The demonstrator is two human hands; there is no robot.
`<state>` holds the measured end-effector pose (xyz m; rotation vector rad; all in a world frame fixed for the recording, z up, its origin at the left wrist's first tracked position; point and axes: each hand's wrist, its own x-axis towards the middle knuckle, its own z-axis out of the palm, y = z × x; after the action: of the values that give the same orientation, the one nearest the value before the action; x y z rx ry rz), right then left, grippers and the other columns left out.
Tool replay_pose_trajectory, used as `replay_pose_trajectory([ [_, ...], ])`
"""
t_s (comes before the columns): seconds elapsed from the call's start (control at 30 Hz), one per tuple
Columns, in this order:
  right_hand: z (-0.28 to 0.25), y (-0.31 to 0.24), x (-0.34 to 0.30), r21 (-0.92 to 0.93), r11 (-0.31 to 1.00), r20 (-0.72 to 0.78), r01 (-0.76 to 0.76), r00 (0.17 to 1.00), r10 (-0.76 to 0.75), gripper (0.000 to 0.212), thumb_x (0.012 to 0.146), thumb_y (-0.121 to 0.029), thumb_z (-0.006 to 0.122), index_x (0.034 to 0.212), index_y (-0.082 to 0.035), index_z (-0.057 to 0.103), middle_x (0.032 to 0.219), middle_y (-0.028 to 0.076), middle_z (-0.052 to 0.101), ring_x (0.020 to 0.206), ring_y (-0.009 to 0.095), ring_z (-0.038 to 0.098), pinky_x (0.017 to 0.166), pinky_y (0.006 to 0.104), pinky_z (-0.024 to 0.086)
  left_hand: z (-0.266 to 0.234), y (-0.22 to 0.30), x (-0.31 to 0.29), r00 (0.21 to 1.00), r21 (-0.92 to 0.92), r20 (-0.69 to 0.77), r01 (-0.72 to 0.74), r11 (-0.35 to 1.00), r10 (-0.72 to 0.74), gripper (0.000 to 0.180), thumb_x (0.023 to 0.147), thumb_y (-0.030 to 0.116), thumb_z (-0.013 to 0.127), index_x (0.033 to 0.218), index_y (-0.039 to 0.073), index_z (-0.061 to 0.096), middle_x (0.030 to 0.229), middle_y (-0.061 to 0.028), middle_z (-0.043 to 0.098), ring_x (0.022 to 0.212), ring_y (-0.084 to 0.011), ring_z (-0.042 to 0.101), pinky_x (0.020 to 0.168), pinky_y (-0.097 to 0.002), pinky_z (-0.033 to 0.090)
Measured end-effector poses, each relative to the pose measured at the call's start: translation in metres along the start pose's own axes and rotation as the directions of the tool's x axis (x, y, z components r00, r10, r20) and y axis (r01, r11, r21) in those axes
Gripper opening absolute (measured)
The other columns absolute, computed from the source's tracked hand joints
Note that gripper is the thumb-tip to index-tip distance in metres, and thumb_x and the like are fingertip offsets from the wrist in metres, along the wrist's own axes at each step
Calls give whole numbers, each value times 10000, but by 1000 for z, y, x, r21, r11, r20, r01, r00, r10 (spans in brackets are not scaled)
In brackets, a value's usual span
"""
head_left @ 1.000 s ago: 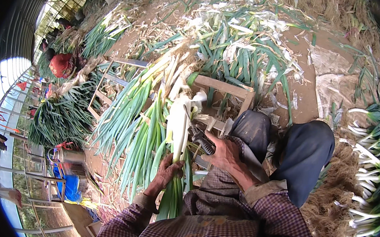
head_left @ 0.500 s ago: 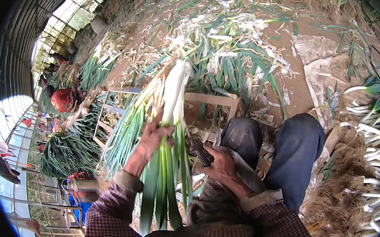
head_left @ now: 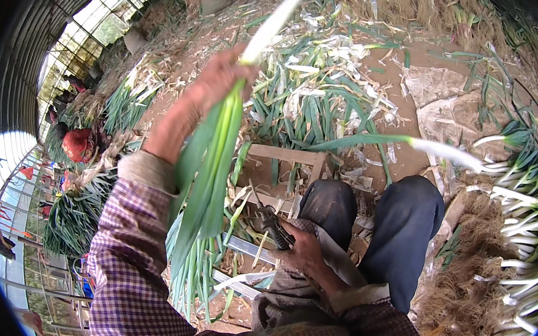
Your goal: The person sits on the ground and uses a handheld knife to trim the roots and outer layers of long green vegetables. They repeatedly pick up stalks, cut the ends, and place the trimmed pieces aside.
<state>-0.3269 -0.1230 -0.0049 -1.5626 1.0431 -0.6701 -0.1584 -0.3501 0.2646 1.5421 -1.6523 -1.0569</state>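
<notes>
My left hand [head_left: 223,78] is closed around a leek [head_left: 272,27], raised ahead and to the left. Its white end points up and away and blurs at the top edge; its green leaves hang below the hand. My right hand [head_left: 303,247], near my lap, grips what looks like an air blow gun [head_left: 274,224], dark, with a ribbed grip and a thin tip. Beyond my knees, another leek [head_left: 444,152] is smeared by motion, white end to the right, apart from both hands. More leek leaves [head_left: 191,274] hang below my left forearm.
A wooden frame [head_left: 290,154] stands before my knees. Peeled skins and leaves [head_left: 309,100] litter the ground ahead. At right lie a row of white-stemmed leeks [head_left: 523,241] and a heap of dry roots [head_left: 466,287]. A person in red headwear [head_left: 79,145] is far left, near leek piles [head_left: 80,214].
My left hand has moved up and away, lifting a leek from the bunch it held over the frame. A blurred leek now shows beyond my knees. My right hand keeps its grip, barely moved.
</notes>
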Motion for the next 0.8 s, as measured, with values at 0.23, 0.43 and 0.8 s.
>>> replay_pose_trajectory([
  [0.23, -18, 26, -4, 104, 993, -208, -57, 975, 78, 878, 630, -365, 912, 1399, -118, 568, 1173, 207, 699, 1073, 340, 686, 931, 405, 531, 70, -253, -110, 932, -25, 105, 350, 936, -346, 657, 961, 114, 642, 1538, 75, 328, 964, -115, 667, 629, -142, 588, 535, -273, 567],
  [0.43, -41, 8, -1, -120, 976, -201, -182, 967, 156, 869, 642, -399, 885, 1422, -201, 558, 1115, 229, 706, 1034, 415, 678, 890, 465, 543, 145, -366, -226, 988, -38, -10, 151, 988, -152, 664, 905, 109, 635, 1507, 57, 360, 791, -79, 613, 625, -167, 554, 584, -339, 500],
  [0.8, -39, -30, 21, -284, 956, 197, -78, 971, 138, 839, 657, -363, 876, 1406, -138, 574, 1274, 214, 656, 1182, 377, 628, 993, 406, 510, 195, -333, -272, 898, -117, 15, 438, 892, -439, 791, 892, 186, 661, 1569, 78, 267, 895, -219, 709, 749, -367, 704, 698, -445, 559],
])
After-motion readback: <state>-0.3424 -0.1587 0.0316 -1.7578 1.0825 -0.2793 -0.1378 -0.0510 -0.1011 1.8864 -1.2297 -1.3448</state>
